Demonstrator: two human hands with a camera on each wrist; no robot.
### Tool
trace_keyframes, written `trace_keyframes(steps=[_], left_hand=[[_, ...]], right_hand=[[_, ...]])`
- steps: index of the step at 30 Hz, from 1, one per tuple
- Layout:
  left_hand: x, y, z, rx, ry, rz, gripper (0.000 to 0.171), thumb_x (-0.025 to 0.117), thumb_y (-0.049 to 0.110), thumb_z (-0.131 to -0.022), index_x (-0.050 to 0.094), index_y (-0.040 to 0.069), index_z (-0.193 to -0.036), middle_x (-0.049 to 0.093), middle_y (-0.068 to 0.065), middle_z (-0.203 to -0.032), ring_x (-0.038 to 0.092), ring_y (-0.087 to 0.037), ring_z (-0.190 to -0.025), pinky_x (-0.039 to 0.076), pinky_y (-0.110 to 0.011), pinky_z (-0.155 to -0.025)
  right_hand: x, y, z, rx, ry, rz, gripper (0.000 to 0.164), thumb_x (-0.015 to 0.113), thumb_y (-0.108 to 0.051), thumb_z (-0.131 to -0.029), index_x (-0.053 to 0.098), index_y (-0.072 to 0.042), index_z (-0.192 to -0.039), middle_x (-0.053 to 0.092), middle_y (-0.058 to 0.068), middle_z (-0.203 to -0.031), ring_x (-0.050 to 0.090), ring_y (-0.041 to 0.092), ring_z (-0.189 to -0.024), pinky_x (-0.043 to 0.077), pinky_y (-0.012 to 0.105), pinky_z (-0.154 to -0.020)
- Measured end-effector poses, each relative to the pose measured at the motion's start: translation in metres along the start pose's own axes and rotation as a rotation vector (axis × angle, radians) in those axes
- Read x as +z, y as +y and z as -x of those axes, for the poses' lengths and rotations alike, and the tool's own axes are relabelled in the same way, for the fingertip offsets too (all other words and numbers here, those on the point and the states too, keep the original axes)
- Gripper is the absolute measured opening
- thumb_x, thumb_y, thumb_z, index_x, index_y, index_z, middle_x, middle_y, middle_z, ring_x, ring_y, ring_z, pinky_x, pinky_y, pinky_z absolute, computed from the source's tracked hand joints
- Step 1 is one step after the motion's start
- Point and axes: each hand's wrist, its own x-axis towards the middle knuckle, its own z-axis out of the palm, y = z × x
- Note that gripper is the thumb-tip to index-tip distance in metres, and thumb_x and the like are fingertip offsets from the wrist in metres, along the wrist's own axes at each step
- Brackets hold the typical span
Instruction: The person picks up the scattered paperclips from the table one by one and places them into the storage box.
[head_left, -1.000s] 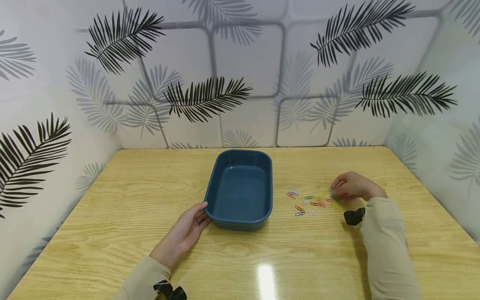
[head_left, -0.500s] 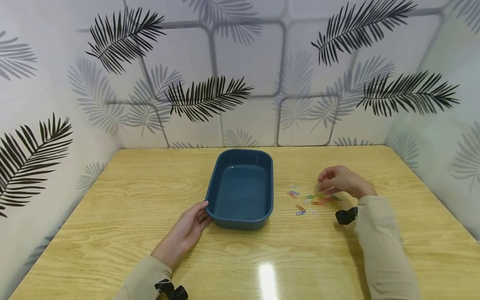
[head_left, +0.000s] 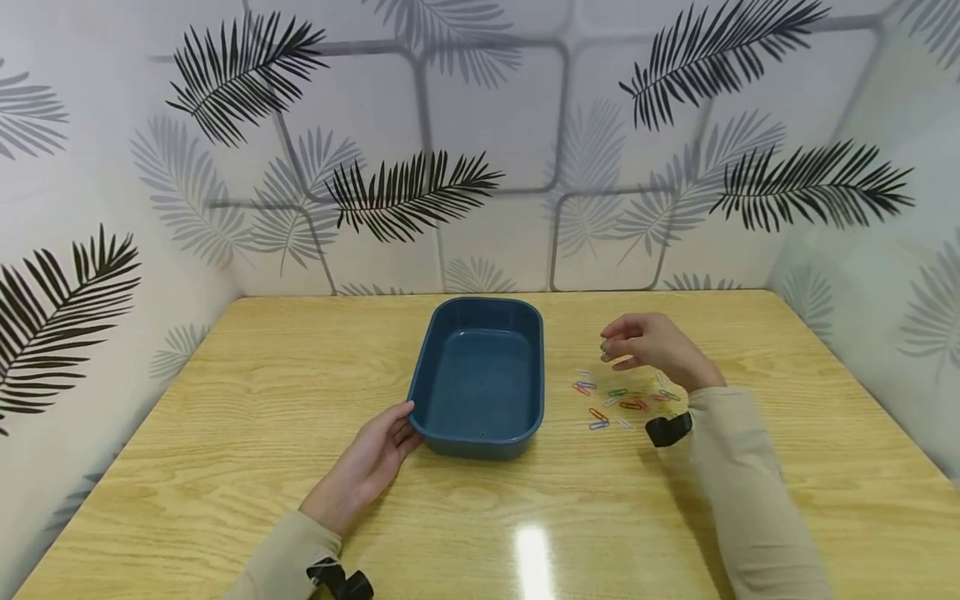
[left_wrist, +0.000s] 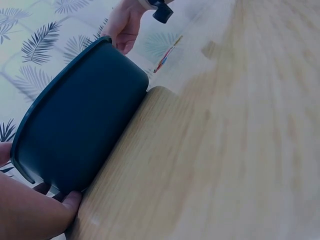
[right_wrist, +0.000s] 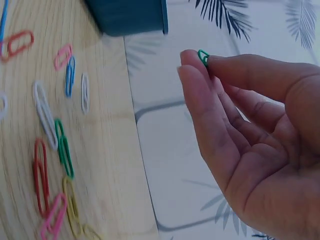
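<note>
A: Start at the left. What's there?

B: The left hand point(head_left: 375, 458) grips the blue bin point(head_left: 487, 383) at its near left corner, thumb over the rim and fingers against the outer wall below.

A: And the bin itself?

B: It stands on the wooden table point(head_left: 225, 450), mouth up, with a green speck point(head_left: 482, 435) inside by the near wall (too small for me to name).

A: Further right?

B: Loose paper clips point(head_left: 632, 405) lie scattered on the table, in red, pink, blue, white, green and yellow.

A: Then the other hand?

B: The right hand point(head_left: 656, 346), in a beige sleeve point(head_left: 750, 492), is raised above the table, its thumb and fingertips meeting in a narrow pinch on a green paper clip point(right_wrist: 202, 56).

A: Where's that clip exactly?

B: In the air to the right of the bin, apart from it, higher than the loose ones
</note>
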Motion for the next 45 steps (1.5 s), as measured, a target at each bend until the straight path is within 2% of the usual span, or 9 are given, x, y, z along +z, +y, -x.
trace_keyframes(steps=[3,7,14,20,27,31,36,43,45], left_hand=[[0.000,0.000,0.000,0.001,0.003,-0.003,0.050,0.042,0.013,-0.102,0.028,-0.012,-0.143,0.035,-0.022,-0.145,0.030,-0.028,-0.134,0.024,-0.036,-0.112],[0.000,-0.001,-0.001,0.003,0.025,-0.010,0.048,0.043,0.013,-0.101,0.032,-0.012,-0.141,0.046,-0.016,-0.136,0.039,-0.023,-0.127,0.027,-0.036,-0.111],[0.000,-0.001,0.000,0.006,0.035,-0.010,0.048,0.044,0.012,-0.101,0.034,-0.012,-0.140,0.053,-0.011,-0.129,0.048,-0.017,-0.117,0.030,-0.035,-0.109],[0.000,0.000,-0.001,0.009,0.045,-0.002,0.046,0.044,0.012,-0.100,0.035,-0.012,-0.139,0.055,-0.009,-0.125,0.048,-0.017,-0.116,0.031,-0.035,-0.108],[0.000,0.001,0.000,0.006,0.017,-0.007,0.049,0.043,0.013,-0.101,0.030,-0.011,-0.142,0.043,-0.016,-0.138,0.040,-0.021,-0.125,0.028,-0.035,-0.110],[0.000,0.001,-0.001,0.001,0.023,-0.003,0.048,0.043,0.012,-0.101,0.031,-0.012,-0.141,0.047,-0.015,-0.134,0.042,-0.020,-0.123,0.029,-0.035,-0.110],[0.000,-0.001,-0.001,-0.003,0.021,-0.002,0.048,0.043,0.012,-0.101,0.031,-0.012,-0.141,0.049,-0.012,-0.131,0.043,-0.020,-0.122,0.028,-0.035,-0.110],[-0.001,-0.001,0.000,-0.002,0.023,-0.009,0.048,0.043,0.013,-0.101,0.032,-0.012,-0.141,0.051,-0.010,-0.129,0.044,-0.019,-0.121,0.029,-0.035,-0.110],[0.000,0.000,0.000,-0.001,0.024,-0.010,0.048,0.044,0.013,-0.101,0.032,-0.011,-0.141,0.051,-0.010,-0.129,0.044,-0.019,-0.121,0.029,-0.035,-0.110]], right_hand=[[0.009,-0.006,-0.002,-0.010,0.002,-0.001,0.025,0.060,-0.004,-0.094,0.055,0.010,-0.114,0.062,0.020,-0.100,0.065,0.029,-0.092,0.055,0.046,-0.082],[0.020,-0.014,-0.005,-0.016,0.004,0.005,0.022,0.060,-0.003,-0.093,0.057,0.009,-0.111,0.062,0.017,-0.096,0.065,0.029,-0.090,0.056,0.044,-0.080],[0.029,-0.026,-0.005,-0.027,0.017,0.011,0.018,0.058,0.000,-0.094,0.057,0.008,-0.110,0.060,0.019,-0.097,0.062,0.042,-0.096,0.054,0.049,-0.081],[0.031,-0.039,0.001,-0.034,0.008,0.027,0.016,0.058,0.001,-0.092,0.057,0.009,-0.106,0.060,0.017,-0.094,0.067,0.036,-0.091,0.056,0.046,-0.077],[0.040,-0.049,0.005,-0.058,-0.007,0.050,0.015,0.061,-0.003,-0.092,0.058,0.007,-0.103,0.062,0.017,-0.094,0.068,0.031,-0.089,0.057,0.041,-0.075],[0.050,-0.052,0.005,-0.081,-0.032,0.068,0.012,0.061,-0.004,-0.093,0.060,0.005,-0.101,0.065,0.016,-0.093,0.069,0.029,-0.088,0.057,0.043,-0.075],[0.064,-0.056,0.007,-0.112,-0.061,0.105,0.011,0.060,-0.004,-0.093,0.062,0.004,-0.100,0.067,0.013,-0.092,0.067,0.034,-0.090,0.056,0.048,-0.076],[0.079,-0.062,0.011,-0.130,-0.079,0.114,0.011,0.060,-0.004,-0.094,0.062,0.005,-0.101,0.065,0.014,-0.093,0.069,0.024,-0.083,0.057,0.044,-0.074],[0.081,-0.063,0.010,-0.134,-0.084,0.103,0.011,0.060,-0.003,-0.094,0.062,0.005,-0.101,0.064,0.015,-0.093,0.070,0.025,-0.084,0.057,0.043,-0.074]])
